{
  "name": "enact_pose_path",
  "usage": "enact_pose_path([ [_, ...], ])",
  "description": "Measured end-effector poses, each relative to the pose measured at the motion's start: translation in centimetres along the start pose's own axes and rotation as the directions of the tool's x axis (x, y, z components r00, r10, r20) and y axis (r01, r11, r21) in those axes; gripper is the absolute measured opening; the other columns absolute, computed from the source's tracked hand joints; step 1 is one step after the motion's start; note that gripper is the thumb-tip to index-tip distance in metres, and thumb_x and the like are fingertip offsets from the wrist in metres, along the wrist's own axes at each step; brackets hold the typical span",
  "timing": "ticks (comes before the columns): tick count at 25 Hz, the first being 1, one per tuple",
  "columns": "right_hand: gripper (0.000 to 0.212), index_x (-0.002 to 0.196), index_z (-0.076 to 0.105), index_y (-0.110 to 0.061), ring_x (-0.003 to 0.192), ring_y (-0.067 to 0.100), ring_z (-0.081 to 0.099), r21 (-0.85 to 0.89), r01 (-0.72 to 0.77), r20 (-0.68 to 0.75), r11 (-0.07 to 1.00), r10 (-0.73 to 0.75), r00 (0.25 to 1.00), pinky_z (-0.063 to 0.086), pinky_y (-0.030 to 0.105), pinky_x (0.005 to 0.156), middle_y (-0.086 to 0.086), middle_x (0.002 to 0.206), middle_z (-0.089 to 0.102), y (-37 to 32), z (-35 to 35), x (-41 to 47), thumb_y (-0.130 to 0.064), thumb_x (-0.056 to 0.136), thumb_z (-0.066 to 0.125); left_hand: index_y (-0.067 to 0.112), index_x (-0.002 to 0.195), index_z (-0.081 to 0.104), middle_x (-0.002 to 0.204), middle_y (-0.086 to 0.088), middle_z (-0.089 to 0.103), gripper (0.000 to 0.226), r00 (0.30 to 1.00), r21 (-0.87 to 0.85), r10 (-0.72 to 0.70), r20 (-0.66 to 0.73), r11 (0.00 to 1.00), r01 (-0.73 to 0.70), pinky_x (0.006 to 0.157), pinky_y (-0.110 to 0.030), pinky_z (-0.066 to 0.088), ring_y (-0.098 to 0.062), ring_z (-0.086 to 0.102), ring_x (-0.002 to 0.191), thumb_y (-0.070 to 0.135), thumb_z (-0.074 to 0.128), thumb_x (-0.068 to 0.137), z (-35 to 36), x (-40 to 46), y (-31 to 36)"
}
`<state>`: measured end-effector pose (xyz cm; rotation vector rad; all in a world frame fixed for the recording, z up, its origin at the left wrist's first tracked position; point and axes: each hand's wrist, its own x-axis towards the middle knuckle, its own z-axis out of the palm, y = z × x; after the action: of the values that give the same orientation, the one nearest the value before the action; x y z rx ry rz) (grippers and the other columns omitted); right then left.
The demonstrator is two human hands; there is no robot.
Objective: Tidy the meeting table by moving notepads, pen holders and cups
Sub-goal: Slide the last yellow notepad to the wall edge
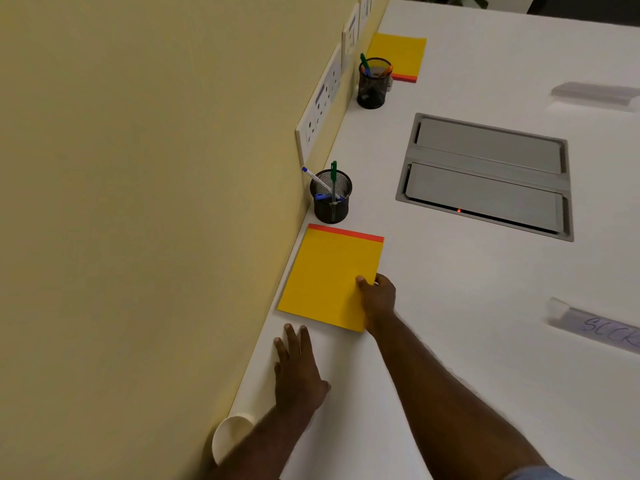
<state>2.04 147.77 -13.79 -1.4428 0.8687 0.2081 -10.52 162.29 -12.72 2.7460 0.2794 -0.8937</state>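
One marking is partly legible: blue handwritten letters on a pale strip [602,329] lying on the white counter [450,306] at the right edge of the view. The visible letters appear to read "SCCR"; the frame edge cuts off the remainder. The wall socket panel [320,109] carries no legible text.

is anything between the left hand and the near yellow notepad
Nothing visible. The left hand lies flat on bare table just short of the near notepad, with only white tabletop between them. The right hand already holds the notepad's right edge.
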Motion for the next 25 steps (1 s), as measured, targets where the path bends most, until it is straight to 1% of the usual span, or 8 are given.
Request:
enact_pose_path([
  [3, 0.030, 0.121, 0.060, -0.006, 0.104, 0.032, 0.060, -0.048, 0.014, -0.010, 0.999, -0.015, 1.000, 0.050, 0.047, 0.094, 0.013, 0.117, 0.064, -0.1, 1.2, -0.1, -0.020, 0.095, 0.060, 0.016, 0.150, -0.014, 0.159, -0.011, -0.020, 0.117, 1.000, 0.017, 0.004, -0.026, 1.000, -0.004, 0.115, -0.044, 0.025, -0.039, -0.011, 0.146, 0.046, 0.073, 0.078, 0.4, 0.3, -0.2],
  [8, 0.022, 0.104, 0.063, -0.006, 0.091, 0.028, 0.060, -0.211, 0.093, 0.006, 0.973, -0.093, 0.996, 0.046, 0.035, 0.079, 0.013, 0.104, 0.066, 0.4, 1.6, 0.2, -0.025, 0.094, 0.062, 0.016, 0.151, -0.013, 0.159, -0.009, -0.021, 0.117, 0.999, -0.017, 0.015, -0.040, 1.000, -0.016, 0.115, -0.046, 0.024, -0.039, -0.012, 0.146, 0.044, 0.073, 0.078, 0.7, 0.5, -0.3],
  [12, 0.032, 0.075, 0.052, -0.013, 0.075, 0.024, 0.053, -0.364, 0.136, -0.007, 0.922, -0.148, 0.989, 0.040, 0.033, 0.068, 0.004, 0.075, 0.056, 0.0, 0.9, 0.4, -0.039, 0.091, 0.063, 0.017, 0.151, -0.013, 0.158, -0.008, -0.022, 0.118, 0.999, -0.047, 0.023, -0.032, 0.999, -0.025, 0.117, -0.045, 0.020, -0.037, -0.014, 0.146, 0.045, 0.074, 0.077, 0.7, 0.5, -0.6],
  [14, 0.033, 0.083, 0.057, -0.012, 0.078, 0.022, 0.054, -0.460, 0.151, -0.015, 0.875, -0.177, 0.984, 0.039, 0.030, 0.069, 0.006, 0.081, 0.061, -0.1, 0.2, 0.2, -0.044, 0.090, 0.063, 0.017, 0.151, -0.013, 0.158, -0.008, -0.022, 0.118, 0.999, -0.057, 0.027, -0.026, 0.998, -0.028, 0.117, -0.044, 0.018, -0.036, -0.015, 0.146, 0.046, 0.074, 0.076, 0.6, 0.6, -0.8],
  [16, 0.038, 0.100, 0.064, -0.008, 0.092, 0.024, 0.060, -0.523, 0.170, -0.012, 0.835, -0.207, 0.978, 0.040, 0.027, 0.075, 0.009, 0.098, 0.068, 0.2, -0.9, -0.2, -0.044, 0.088, 0.066, 0.017, 0.151, -0.013, 0.158, -0.008, -0.023, 0.119, 0.999, -0.074, 0.032, -0.020, 0.997, -0.034, 0.118, -0.044, 0.017, -0.035, -0.015, 0.146, 0.045, 0.075, 0.076, 0.4, 0.5, -0.8],
  [19, 0.043, 0.113, 0.064, -0.006, 0.105, 0.024, 0.061, -0.579, 0.202, 0.019, 0.790, -0.235, 0.972, 0.039, 0.026, 0.078, 0.008, 0.110, 0.068, 0.6, -2.9, -0.9, -0.040, 0.087, 0.067, 0.017, 0.152, -0.009, 0.159, -0.008, -0.020, 0.117, 0.999, -0.078, 0.043, -0.027, 0.996, -0.045, 0.118, -0.046, 0.017, -0.034, -0.012, 0.147, 0.043, 0.076, 0.076, 0.1, 0.4, -0.8],
  [22, 0.038, 0.113, 0.063, -0.010, 0.100, 0.021, 0.061, -0.598, 0.215, 0.042, 0.772, -0.238, 0.970, 0.039, 0.025, 0.075, 0.005, 0.107, 0.068, 1.3, -4.9, -2.3, -0.036, 0.087, 0.068, 0.018, 0.153, 0.001, 0.161, -0.004, -0.011, 0.106, 0.995, -0.157, 0.076, -0.062, 0.984, -0.085, 0.118, -0.041, 0.016, -0.026, -0.002, 0.149, 0.040, 0.074, 0.079, -0.2, -0.1, -1.2],
  [25, 0.031, 0.112, 0.063, -0.011, 0.094, 0.020, 0.064, -0.594, 0.320, 0.108, 0.738, -0.322, 0.941, 0.039, 0.025, 0.072, 0.002, 0.096, 0.066, 2.3, -6.5, -4.1, -0.029, 0.087, 0.069, 0.020, 0.152, 0.016, 0.162, 0.001, 0.005, 0.090, 0.975, -0.264, 0.154, -0.163, 0.945, -0.193, 0.116, -0.035, 0.021, -0.018, 0.012, 0.148, 0.037, 0.071, 0.082, -0.1, -1.7, -1.2],
])
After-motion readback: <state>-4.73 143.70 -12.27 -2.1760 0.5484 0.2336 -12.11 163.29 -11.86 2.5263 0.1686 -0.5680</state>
